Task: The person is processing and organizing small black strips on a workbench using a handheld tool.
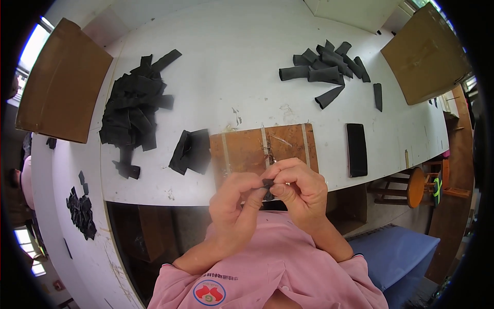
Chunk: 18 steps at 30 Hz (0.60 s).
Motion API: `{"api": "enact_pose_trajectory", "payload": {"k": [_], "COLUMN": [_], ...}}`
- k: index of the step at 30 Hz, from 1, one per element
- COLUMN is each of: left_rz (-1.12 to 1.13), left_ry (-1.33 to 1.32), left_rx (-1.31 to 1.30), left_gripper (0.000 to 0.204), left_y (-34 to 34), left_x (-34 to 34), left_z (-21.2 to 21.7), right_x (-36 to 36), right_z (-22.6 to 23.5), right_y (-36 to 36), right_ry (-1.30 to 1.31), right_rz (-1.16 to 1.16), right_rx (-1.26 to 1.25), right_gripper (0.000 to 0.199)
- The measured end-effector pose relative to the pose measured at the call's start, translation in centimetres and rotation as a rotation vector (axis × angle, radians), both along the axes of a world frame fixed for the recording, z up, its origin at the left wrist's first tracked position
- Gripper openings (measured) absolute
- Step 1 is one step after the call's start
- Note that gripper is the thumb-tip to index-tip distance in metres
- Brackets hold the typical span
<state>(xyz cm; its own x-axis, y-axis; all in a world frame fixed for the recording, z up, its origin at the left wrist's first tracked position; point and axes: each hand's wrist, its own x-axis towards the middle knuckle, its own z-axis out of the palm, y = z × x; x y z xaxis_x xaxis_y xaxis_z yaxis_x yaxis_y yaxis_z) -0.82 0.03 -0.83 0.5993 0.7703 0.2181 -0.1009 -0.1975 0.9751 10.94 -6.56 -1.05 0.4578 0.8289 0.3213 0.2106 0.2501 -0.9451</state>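
Observation:
Between the fingertips of both hands is a small black fabric piece [268, 183], held close to my body over the table's front edge. My left hand [237, 198] pinches it from the left, thumb and forefinger together. From the other side my right hand [301, 190] grips it the same way. Most of the piece is hidden by the fingers. Just beyond the hands lies a brown board [236, 149] with light strips across it. Left of the board rest a few flat black fabric pieces [191, 151].
A big pile of flat black strips [134, 110] lies at the left; rolled black tubes [327, 64] lie at the far right. A black phone [356, 149] is right of the board. Cardboard boxes [64, 82] stand at both sides. A wooden stool [414, 188] and blue cloth-like surface [396, 252] are at right.

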Motion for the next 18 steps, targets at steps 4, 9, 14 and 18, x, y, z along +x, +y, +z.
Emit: {"api": "enact_pose_trajectory", "payload": {"k": [4,9,14,18], "left_rz": [0.068,-0.558,-0.734,-0.754], "left_ry": [-0.122,-0.654,-0.988,-0.792], "left_rx": [0.058,-0.887,-1.487,-1.576], "left_gripper": [0.01,0.02,0.035,0.031], "left_y": [0.5,4.5,4.3,6.2], "left_x": [0.9,1.6,1.5,1.6], "left_z": [1.8,3.6,1.5,-3.7], "right_x": [0.8,3.1,3.9,3.7], "right_z": [3.7,6.2,3.7,-2.2], "right_y": [0.9,2.3,3.5,3.3], "right_ry": [-0.204,0.33,0.592,0.851], "right_rz": [-0.009,0.364,0.403,0.416], "right_rx": [-0.052,-0.161,-0.282,-0.376], "right_gripper": [0.009,0.018,0.02,0.021]}}
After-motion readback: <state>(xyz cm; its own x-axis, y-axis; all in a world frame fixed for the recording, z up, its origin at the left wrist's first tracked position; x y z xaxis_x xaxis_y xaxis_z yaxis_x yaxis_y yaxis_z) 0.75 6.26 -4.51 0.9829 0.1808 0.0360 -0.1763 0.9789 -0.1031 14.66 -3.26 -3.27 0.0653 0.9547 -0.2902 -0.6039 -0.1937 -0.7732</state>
